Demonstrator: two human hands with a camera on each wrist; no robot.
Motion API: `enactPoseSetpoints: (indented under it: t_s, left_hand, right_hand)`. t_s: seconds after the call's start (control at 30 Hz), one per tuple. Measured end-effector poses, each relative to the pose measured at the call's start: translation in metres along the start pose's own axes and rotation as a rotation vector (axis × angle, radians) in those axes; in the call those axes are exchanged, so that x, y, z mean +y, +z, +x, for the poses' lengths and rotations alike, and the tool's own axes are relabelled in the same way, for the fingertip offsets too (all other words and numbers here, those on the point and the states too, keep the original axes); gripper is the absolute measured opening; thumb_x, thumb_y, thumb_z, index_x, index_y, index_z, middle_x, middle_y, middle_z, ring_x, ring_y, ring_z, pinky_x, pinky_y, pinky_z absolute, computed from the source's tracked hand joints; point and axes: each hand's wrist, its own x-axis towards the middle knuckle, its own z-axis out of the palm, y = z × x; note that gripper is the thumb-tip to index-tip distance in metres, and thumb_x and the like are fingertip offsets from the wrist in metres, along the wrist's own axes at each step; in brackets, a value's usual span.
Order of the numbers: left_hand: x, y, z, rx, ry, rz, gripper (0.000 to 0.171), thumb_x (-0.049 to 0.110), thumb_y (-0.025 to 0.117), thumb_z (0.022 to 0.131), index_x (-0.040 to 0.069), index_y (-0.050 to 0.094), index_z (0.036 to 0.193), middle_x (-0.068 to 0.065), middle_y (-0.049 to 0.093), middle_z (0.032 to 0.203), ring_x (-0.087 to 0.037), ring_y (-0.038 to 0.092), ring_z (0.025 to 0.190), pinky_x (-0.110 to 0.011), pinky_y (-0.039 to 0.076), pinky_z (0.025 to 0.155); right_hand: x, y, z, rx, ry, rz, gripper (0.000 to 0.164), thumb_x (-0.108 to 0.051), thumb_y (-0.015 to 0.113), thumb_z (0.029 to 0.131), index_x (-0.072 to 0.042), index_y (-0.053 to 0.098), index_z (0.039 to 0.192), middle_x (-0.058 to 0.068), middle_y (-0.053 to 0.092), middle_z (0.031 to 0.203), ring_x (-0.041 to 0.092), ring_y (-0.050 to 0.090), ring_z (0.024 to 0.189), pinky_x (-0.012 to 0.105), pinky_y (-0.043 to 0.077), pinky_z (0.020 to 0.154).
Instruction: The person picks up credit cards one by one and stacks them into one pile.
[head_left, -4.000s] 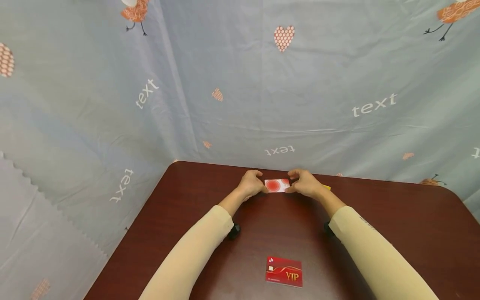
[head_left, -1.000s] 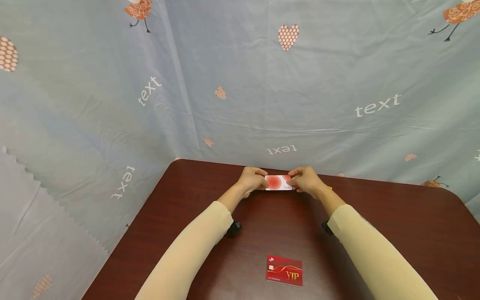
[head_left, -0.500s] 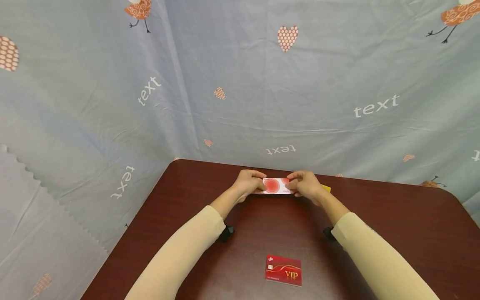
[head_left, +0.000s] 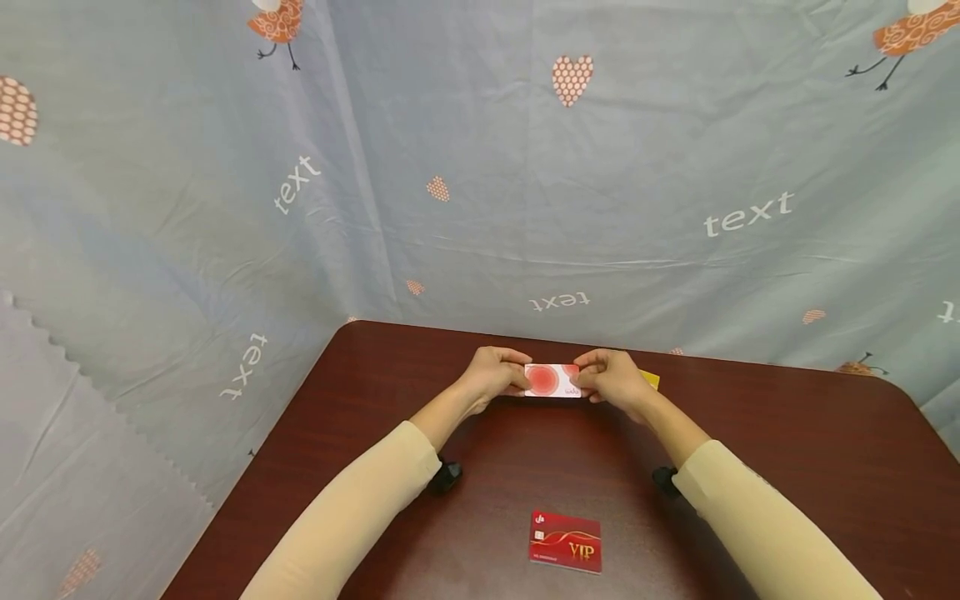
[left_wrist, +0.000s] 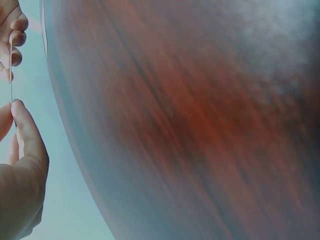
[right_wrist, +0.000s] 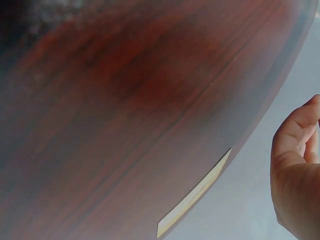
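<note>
A white card with red circles is stretched between my two hands near the table's far side. My left hand pinches its left end, and my right hand pinches the right end. Edge-on in the left wrist view, the card looks like a thin line, raised off the table. Behind my right hand a yellow card is partly hidden; the right wrist view has this yellow card lying flat by the table edge. Closer to me lies a red VIP card.
The dark reddish-brown table has rounded far corners. A grey-blue patterned cloth hangs behind it and along the left side. Black bands sit at both wrists, such as the left wrist's black band.
Over the last second both hands have drawn the circle-printed card slightly towards me. Four seconds ago the hands' fingers were more spread around it. The red card has stayed put.
</note>
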Motion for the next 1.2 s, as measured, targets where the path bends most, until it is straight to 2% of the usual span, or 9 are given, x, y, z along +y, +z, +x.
enactPoseSetpoints:
  t_s: [0.53, 1.2]
  left_hand:
    - [0.001, 0.002, -0.014, -0.044, 0.010, 0.001, 0.047, -0.021, 0.070, 0.081, -0.013, 0.064, 0.127, -0.006, 0.064, 0.083, -0.013, 0.066, 0.066, -0.025, 0.062, 0.065]
    - [-0.002, 0.011, -0.030, -0.111, 0.009, 0.018, 0.047, -0.022, 0.070, 0.080, -0.014, 0.064, 0.127, -0.005, 0.062, 0.084, -0.012, 0.066, 0.069, -0.025, 0.062, 0.064]
  right_hand:
    - [-0.002, 0.000, -0.019, -0.017, -0.031, 0.018, 0.034, -0.006, 0.075, 0.096, 0.007, 0.062, 0.124, 0.012, 0.071, 0.094, 0.019, 0.067, 0.076, 0.027, 0.059, 0.067]
    - [0.009, -0.003, -0.044, -0.043, -0.041, 0.026, 0.032, -0.006, 0.075, 0.096, 0.009, 0.060, 0.120, 0.011, 0.070, 0.090, 0.020, 0.067, 0.075, 0.028, 0.060, 0.067]
